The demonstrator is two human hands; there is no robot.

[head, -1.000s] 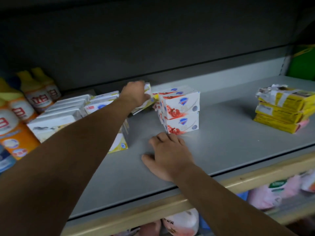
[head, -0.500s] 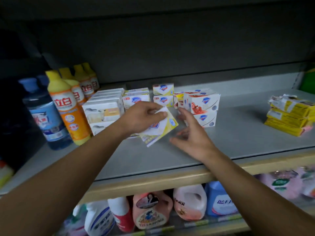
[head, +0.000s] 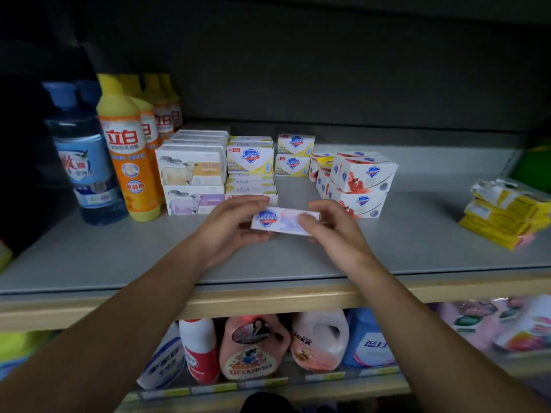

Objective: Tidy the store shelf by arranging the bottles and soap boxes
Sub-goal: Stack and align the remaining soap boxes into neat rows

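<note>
The store shelf point(head: 387, 251) carries, from its left end, a blue bottle point(head: 85, 162) and a row of orange dish-soap bottles point(head: 128, 150), then stacked sheep-print soap boxes point(head: 192, 171), yellow Safeguard soap boxes point(head: 250, 158), a leaning pile of red-and-white soap boxes point(head: 362, 181), and, well apart at the right, yellow packets point(head: 507, 216). Half a second ago the left hand point(head: 231, 226) alone carried a yellowish box out from the back rows while the right hand point(head: 331, 223) reached in spread; now both hands hold one soap box point(head: 283, 220), white with a blue shield, level over the open shelf front between the stacks, left fingers curled round its left end, right fingers pinching its right end. It looks squared up for setting down; the gap before the yellow boxes seems the likely slot.
</note>
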